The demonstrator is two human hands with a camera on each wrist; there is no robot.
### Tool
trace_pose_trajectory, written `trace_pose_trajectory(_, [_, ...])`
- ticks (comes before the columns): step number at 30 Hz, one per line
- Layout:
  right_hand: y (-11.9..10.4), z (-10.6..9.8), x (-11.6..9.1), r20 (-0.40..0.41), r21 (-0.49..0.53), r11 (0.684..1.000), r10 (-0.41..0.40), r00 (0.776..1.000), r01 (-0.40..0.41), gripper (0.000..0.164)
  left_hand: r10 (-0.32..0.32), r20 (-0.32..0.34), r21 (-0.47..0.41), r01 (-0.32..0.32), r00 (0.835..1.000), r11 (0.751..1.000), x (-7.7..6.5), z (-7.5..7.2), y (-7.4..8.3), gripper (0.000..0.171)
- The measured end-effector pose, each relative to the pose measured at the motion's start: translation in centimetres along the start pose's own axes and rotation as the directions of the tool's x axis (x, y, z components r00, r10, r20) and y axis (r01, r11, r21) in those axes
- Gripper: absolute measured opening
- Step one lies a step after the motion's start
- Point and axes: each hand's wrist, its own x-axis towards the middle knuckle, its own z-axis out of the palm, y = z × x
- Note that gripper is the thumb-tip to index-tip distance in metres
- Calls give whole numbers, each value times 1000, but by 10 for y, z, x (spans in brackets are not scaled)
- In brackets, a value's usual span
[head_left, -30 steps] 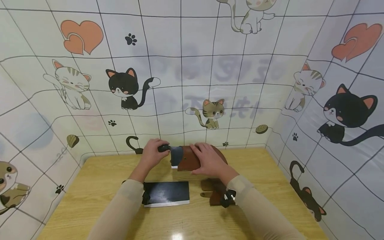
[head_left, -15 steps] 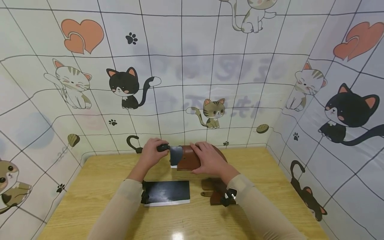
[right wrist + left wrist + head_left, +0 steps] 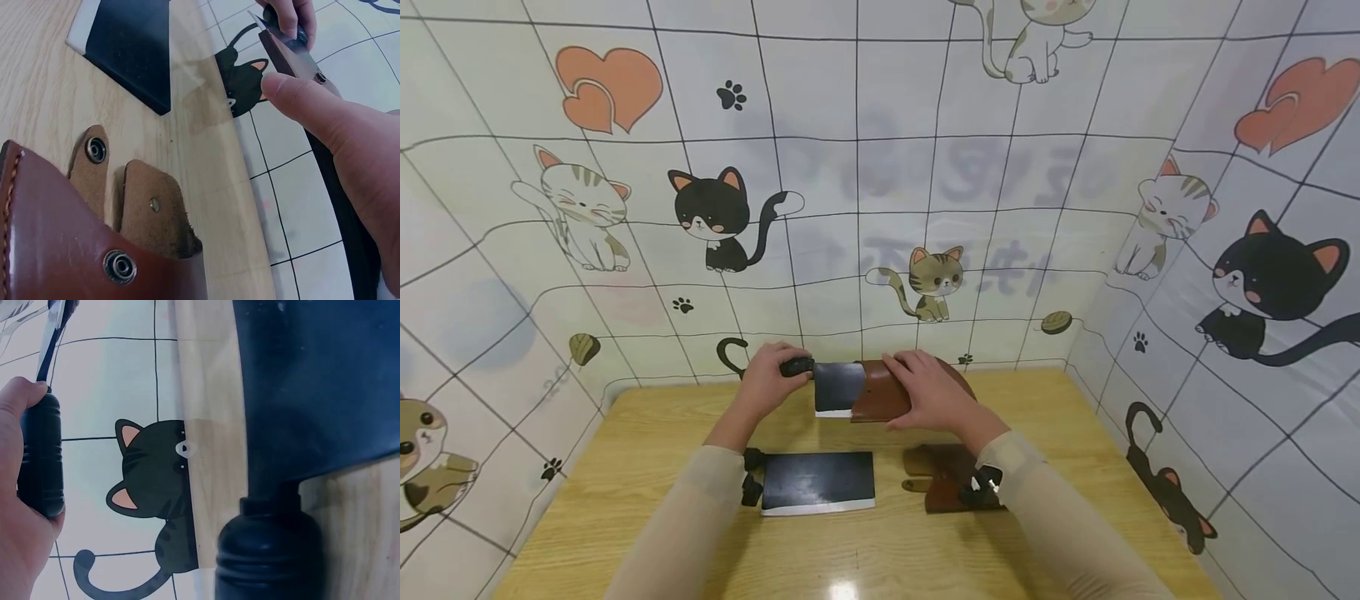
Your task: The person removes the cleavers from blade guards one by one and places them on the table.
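My left hand (image 3: 765,382) grips the black handle (image 3: 42,453) of a cleaver. The dark blade (image 3: 837,387) of that cleaver has a pale cutting edge facing down. Its right portion is hidden inside a brown leather sheath (image 3: 876,393). My right hand (image 3: 934,396) holds the sheath, fingers over its top and thumb on the near face. A second cleaver (image 3: 818,481) lies bare on the table, its black handle (image 3: 269,556) pointing left. Beneath my right wrist lies another brown sheath (image 3: 69,231), its snap straps unfastened; the forearm covers part of it in the head view.
The wooden table (image 3: 850,550) meets a wall (image 3: 850,317) covered in cat-print cloth right behind the held cleaver. Similar cloth stands at the left and right sides. Cameras are strapped at both wrists.
My left hand has moved left with the cleaver, while the right hand and sheath have shifted slightly right. More of the blade shows outside the sheath.
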Motion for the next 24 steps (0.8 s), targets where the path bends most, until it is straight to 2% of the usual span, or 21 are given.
trace_pose_trajectory(12, [9,2,-7,-39,29,1000,5,999,-4,131,22,-23,40,-21,999,999,-1,3,-2,36])
trace_pose_trajectory(24, [17,1,-14,-37,18,1000,-9,999,10,130,15,-21,99,-13,1000,995,-10,-7,-3,38])
